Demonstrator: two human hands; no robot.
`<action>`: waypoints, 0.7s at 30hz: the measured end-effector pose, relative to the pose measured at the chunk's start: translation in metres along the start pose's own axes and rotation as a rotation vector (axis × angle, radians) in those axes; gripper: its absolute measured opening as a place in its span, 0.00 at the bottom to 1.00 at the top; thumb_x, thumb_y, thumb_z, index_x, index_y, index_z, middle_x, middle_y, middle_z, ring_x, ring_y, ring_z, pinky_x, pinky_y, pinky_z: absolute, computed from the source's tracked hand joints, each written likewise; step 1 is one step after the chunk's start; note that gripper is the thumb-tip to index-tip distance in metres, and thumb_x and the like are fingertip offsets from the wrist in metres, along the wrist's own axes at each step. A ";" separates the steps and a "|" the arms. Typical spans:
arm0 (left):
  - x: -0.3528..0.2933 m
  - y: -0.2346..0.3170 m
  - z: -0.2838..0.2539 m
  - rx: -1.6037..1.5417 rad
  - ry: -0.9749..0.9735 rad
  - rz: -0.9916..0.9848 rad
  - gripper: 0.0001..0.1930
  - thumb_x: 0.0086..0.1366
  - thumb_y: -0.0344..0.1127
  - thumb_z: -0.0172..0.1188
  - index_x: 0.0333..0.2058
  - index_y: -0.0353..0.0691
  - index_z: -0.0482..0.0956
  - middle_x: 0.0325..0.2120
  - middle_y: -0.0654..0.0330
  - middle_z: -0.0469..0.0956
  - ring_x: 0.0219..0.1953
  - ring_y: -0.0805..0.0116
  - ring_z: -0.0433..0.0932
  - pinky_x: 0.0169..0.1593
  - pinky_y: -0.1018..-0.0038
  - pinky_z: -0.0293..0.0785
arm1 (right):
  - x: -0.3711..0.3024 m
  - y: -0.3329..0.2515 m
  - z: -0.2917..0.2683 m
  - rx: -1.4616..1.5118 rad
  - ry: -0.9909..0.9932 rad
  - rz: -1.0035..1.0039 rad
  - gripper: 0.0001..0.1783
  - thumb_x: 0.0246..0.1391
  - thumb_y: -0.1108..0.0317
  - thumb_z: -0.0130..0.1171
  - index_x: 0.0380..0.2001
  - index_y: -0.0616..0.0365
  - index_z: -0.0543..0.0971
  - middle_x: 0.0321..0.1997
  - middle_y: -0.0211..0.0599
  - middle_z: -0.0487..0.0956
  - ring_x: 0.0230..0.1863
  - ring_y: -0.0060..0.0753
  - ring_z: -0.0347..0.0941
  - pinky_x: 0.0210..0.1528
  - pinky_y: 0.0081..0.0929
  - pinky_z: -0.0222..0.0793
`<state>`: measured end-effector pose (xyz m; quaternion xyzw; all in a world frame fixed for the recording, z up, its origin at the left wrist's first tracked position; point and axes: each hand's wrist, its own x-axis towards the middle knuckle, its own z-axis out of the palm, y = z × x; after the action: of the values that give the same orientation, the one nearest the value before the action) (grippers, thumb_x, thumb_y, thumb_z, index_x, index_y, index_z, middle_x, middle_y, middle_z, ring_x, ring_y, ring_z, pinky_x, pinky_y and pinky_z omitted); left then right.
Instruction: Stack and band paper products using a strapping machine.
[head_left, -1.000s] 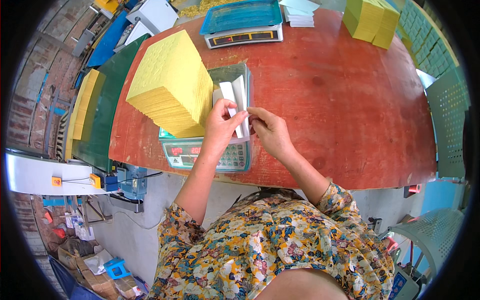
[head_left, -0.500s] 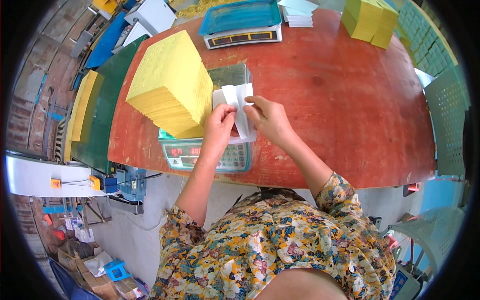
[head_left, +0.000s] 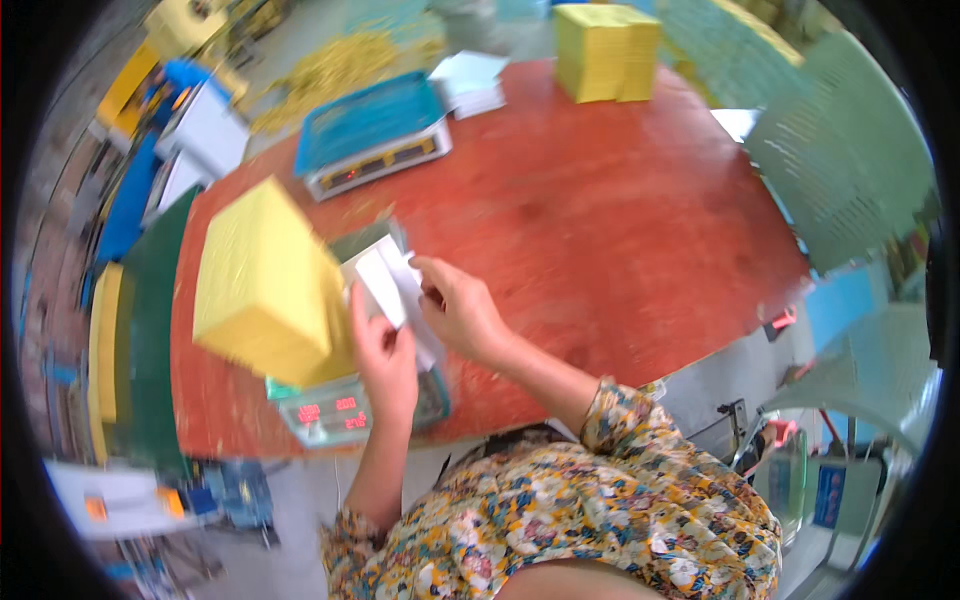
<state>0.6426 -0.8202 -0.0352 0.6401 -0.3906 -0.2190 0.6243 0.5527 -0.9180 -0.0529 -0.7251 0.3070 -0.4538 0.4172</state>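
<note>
A tall stack of yellow paper stands on the electronic scale, whose red digits are lit at the front. White sheets of paper lie on the scale beside the stack's right side, with a narrower white piece on top. My left hand has this piece between index finger and thumb at its lower end; the exact grip is blurred. At the right edge of the white sheets is my right hand, its index finger and thumb curved but apart.
On the red table, a second scale with a blue tray stands at the far left. White paper pieces are piled beside it, and another yellow stack sits at the far edge. A perforated green chair adjoins the right side.
The view has swung to the right, so the table and stacks appear farther left and lower. My hands remain at the white paper; the left fingers look more spread. The scale's digits differ.
</note>
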 end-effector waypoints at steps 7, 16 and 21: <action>-0.012 0.070 0.030 -0.145 -0.338 0.100 0.04 0.63 0.21 0.58 0.36 0.31 0.76 0.30 0.65 0.75 0.32 0.80 0.73 0.37 0.80 0.70 | -0.010 0.067 -0.158 -0.069 0.454 0.061 0.09 0.53 0.82 0.52 0.35 0.62 0.78 0.32 0.33 0.76 0.35 0.27 0.73 0.38 0.26 0.69; 0.056 0.075 0.153 0.647 -0.652 0.691 0.03 0.54 0.23 0.63 0.29 0.36 0.80 0.32 0.57 0.76 0.32 0.61 0.77 0.37 0.72 0.73 | -0.029 0.167 -0.327 -0.214 0.495 0.459 0.07 0.57 0.71 0.56 0.33 0.64 0.77 0.24 0.32 0.75 0.28 0.20 0.69 0.33 0.25 0.67; 0.149 0.148 0.247 0.336 -0.621 0.585 0.01 0.59 0.25 0.60 0.30 0.36 0.79 0.25 0.62 0.76 0.28 0.72 0.76 0.31 0.74 0.70 | 0.024 0.203 -0.403 -0.284 0.481 0.396 0.06 0.57 0.72 0.56 0.33 0.65 0.77 0.23 0.38 0.77 0.26 0.23 0.71 0.32 0.27 0.68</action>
<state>0.5087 -1.0783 0.1084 0.4993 -0.7537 -0.1486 0.4007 0.1800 -1.1639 -0.1260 -0.5745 0.5916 -0.4748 0.3076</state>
